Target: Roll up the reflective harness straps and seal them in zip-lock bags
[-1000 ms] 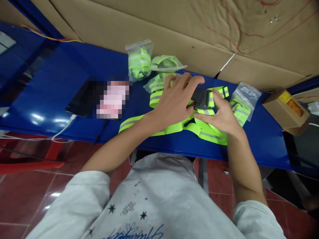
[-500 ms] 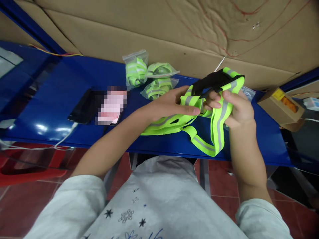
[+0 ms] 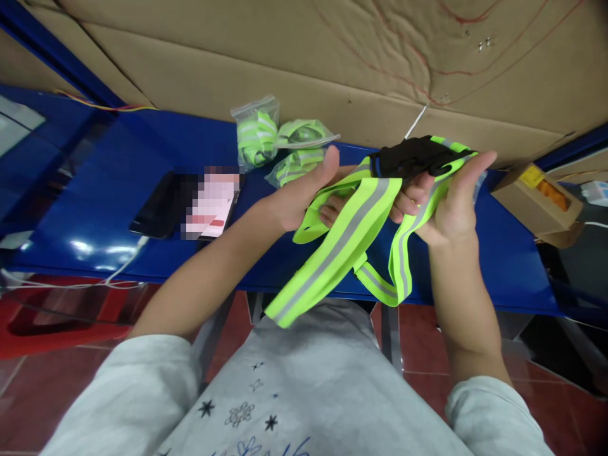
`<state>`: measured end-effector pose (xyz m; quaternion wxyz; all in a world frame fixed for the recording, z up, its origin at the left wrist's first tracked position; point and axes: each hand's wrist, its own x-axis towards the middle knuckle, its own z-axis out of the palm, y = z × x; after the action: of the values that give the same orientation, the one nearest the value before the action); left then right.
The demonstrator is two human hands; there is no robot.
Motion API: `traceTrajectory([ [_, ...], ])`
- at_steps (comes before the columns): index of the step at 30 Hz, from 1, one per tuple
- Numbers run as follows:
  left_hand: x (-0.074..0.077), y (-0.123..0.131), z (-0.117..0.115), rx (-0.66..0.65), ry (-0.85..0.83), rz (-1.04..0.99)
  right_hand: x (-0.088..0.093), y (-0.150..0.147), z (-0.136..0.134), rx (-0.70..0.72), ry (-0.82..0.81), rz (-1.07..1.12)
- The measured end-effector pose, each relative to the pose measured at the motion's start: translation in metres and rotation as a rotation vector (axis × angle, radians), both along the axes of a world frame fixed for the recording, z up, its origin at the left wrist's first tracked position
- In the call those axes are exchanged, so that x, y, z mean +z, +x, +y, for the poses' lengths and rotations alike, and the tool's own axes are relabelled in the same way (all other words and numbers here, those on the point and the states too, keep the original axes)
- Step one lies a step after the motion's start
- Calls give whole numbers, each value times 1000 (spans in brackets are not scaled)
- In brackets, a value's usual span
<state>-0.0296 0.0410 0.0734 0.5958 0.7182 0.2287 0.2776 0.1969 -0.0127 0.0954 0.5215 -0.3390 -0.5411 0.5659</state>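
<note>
A neon yellow-green reflective strap vest (image 3: 344, 231) with grey stripes is stretched between my hands above the blue table. My left hand (image 3: 316, 190) has its fingers curled round a strap loop, thumb raised. With bent fingers and the thumb pointing up and outward, my right hand (image 3: 449, 209) grips the vest near its black section (image 3: 411, 157). One broad band slants down toward my shirt, and a thinner loop hangs below my right hand. Several of my fingertips are partly covered by the straps.
Behind my left hand lie clear zip bags (image 3: 258, 136) holding similar neon straps. A black phone (image 3: 154, 206) and a second, lit phone (image 3: 213, 209) rest on the blue table (image 3: 102, 174). An opened cardboard box (image 3: 536, 202) sits at the right; a cardboard panel (image 3: 237, 57) stands behind.
The broad strap end has swung up and now slants toward my shirt. My left thumb has lifted off the straps; my right thumb has opened outward, and the black section has spread.
</note>
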Motion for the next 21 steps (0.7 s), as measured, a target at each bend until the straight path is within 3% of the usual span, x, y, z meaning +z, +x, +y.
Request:
traceTrajectory([
  [3,-2,1,1,-199,-136,-22,-2,-1,1,27,-29,85],
  [4,-2,2,1,-207,-110,-49,-2,-1,1,10,-36,95],
  [7,-2,5,-4,-156,-66,-152,1,-2,-1,-57,-59,112],
  [12,5,17,-15,-68,-108,-131,-3,-3,-7,-88,2,69],
  [17,6,20,-10,41,53,-65,-28,-1,-3,-240,140,-199],
  [21,-7,20,-3,83,53,-97,-49,3,7,-294,222,-439],
])
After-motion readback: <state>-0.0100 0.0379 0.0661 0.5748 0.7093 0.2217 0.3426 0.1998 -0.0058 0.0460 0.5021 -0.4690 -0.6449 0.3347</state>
